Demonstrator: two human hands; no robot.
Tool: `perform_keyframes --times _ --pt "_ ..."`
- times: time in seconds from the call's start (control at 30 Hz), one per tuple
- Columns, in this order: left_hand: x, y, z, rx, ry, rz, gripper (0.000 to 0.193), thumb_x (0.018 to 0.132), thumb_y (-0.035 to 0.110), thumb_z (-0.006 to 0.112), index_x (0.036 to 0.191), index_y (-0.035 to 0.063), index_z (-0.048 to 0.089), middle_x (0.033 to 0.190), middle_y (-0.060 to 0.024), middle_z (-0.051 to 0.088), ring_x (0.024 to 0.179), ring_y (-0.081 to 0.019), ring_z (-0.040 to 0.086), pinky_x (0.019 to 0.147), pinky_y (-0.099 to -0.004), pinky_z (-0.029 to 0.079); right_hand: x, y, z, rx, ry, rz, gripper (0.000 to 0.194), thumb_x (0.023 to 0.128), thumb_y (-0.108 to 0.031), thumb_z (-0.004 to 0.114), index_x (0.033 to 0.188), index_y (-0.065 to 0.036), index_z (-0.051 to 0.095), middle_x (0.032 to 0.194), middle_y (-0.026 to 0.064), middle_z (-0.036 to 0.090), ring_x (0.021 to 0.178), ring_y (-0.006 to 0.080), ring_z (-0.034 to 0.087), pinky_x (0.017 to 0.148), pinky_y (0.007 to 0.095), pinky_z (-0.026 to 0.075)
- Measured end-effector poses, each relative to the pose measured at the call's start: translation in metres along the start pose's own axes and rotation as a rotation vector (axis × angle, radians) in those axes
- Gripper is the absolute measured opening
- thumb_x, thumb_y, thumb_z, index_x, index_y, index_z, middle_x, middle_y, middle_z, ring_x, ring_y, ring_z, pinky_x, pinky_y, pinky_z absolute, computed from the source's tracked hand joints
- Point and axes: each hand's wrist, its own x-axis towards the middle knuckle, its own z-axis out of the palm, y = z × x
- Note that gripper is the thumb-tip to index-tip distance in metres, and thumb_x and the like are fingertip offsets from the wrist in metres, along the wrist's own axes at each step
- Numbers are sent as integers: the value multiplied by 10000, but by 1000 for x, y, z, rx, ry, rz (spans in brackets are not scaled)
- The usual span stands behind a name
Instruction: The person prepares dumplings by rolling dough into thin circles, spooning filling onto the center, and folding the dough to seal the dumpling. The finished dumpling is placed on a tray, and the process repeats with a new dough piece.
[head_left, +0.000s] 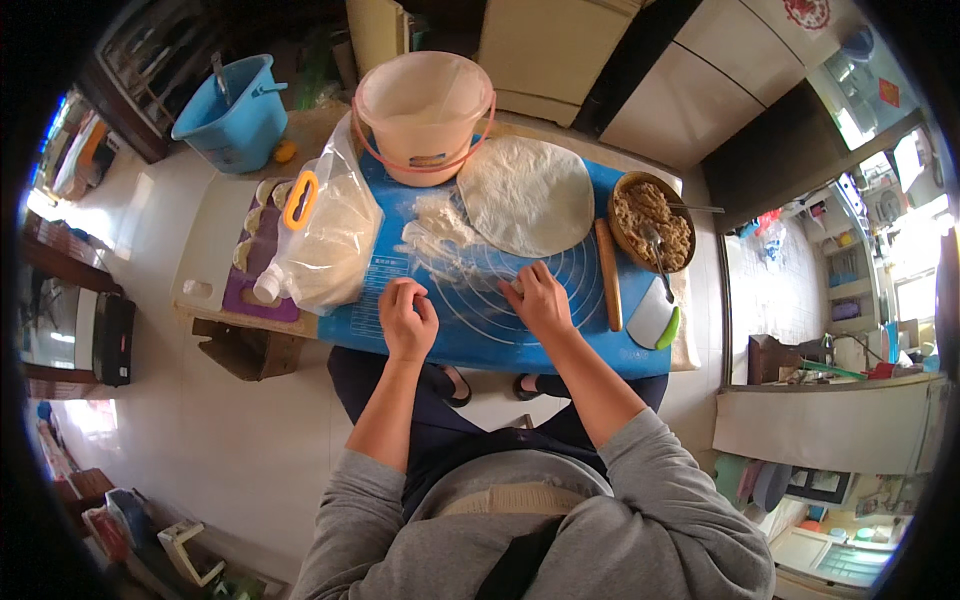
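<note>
My left hand (409, 318) is loosely curled above the front of the blue silicone mat (480, 346); whether it holds anything is hidden. My right hand (538, 300) pinches a small pale piece, apparently dough (517, 286), between thumb and fingers over the mat's printed circles. Beyond both hands, white flour (442, 225) is spread on the mat beside a large round sheet of dough (529, 195). A wooden rolling pin (609, 275) lies to the right. Next to it are a bowl of minced filling (651, 217) with a spoon in it and a scraper with a green handle (667, 328).
A pink bucket (424, 112) stands at the back of the mat. Left of it are a clear bag of flour-like powder (334, 232) and a purple board (259, 289) with several dumplings (253, 220). A blue bucket (236, 112) stands at the far left, a cardboard box (247, 349) below the table edge.
</note>
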Motion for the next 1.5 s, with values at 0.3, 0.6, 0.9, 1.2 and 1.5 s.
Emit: perform_keyframes --times 0.3,0.6,0.9,1.2,1.5 --pt "2 -2 1 10 -16 19 182 810 -95 631 888 60 575 953 -114 645 896 -357 642 786 -445 510 -7 31 -20 191 -32 -209 269 872 -172 874 1073 -59 736 1067 144 645 822 392 716 707 462 622" --pt "-1 -6 2 14 -25 16 170 833 -89 620 894 61 570 948 -113 627 890 -353 633 781 -438 514 -9 20 -31 229 -126 -48 296 892 -201 859 1051 -23 683 1107 140 636 822 398 735 693 474 635" --pt "0 -5 2 16 -19 19 177 828 -94 624 892 59 561 942 -112 624 894 -360 637 791 -446 511 -8 25 -23 225 -104 -168 305 911 -213 854 1077 -40 666 1111 135 633 870 392 741 706 465 633" --pt "1 -1 1 6 -18 10 189 821 -101 620 901 62 565 938 -115 625 894 -362 639 785 -448 509 -5 25 -24 76 -236 -24 402 923 -368 845 1099 -39 697 1173 156 626 924 370 736 732 459 632" --pt "0 -2 1 6 -32 -3 198 811 -102 624 906 68 584 948 -121 629 889 -358 638 782 -456 503 52 2 -50 -54 -41 -77 598 1053 -526 631 1515 -149 574 1669 222 404 1585 439 324 1237 621 284"
